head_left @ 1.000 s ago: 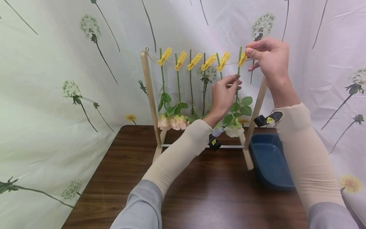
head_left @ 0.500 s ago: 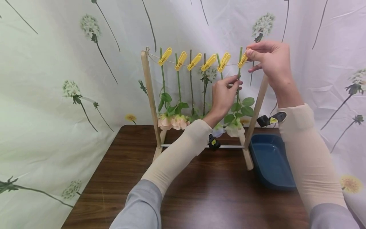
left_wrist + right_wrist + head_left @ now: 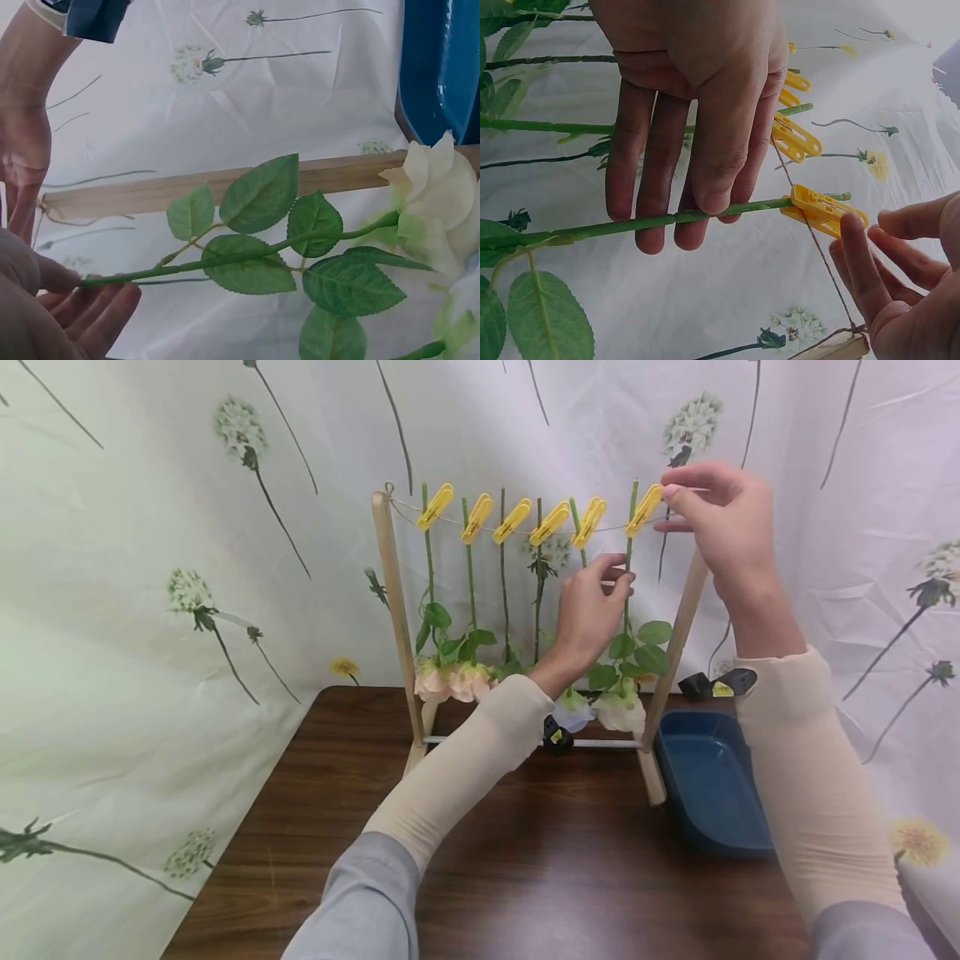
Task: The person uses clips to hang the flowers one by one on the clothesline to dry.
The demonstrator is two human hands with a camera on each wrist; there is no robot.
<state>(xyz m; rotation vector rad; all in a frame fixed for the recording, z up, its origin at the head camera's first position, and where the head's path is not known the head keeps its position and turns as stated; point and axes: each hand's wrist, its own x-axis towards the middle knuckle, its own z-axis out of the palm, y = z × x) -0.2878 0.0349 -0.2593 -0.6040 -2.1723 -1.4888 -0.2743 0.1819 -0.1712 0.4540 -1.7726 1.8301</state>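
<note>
My left hand [image 3: 588,610] pinches the green stem [image 3: 649,223] of an upside-down white rose [image 3: 442,199] between thumb and fingers. Just above that grip, a yellow clothespin [image 3: 821,208] clips the stem's top to a thin string [image 3: 832,270]. My right hand [image 3: 738,527] is at the outer end of this clothespin, its fingers spread and the fingertips right at the handle. Several more flowers hang head down to the left, each under its own yellow clothespin, among them a peach rose [image 3: 470,682] and a pale bluish one [image 3: 573,714], partly behind my left arm.
The string runs between two posts of a wooden rack [image 3: 393,585] standing on a dark brown table [image 3: 540,877]. A blue basin [image 3: 712,785] sits right of the rack, partly behind my right forearm. A flower-printed cloth [image 3: 247,543] hangs behind.
My right hand has shifted slightly right, so more of the clothespin's handle shows. The white rose hangs a little further right and lower. My left hand stays on the stem.
</note>
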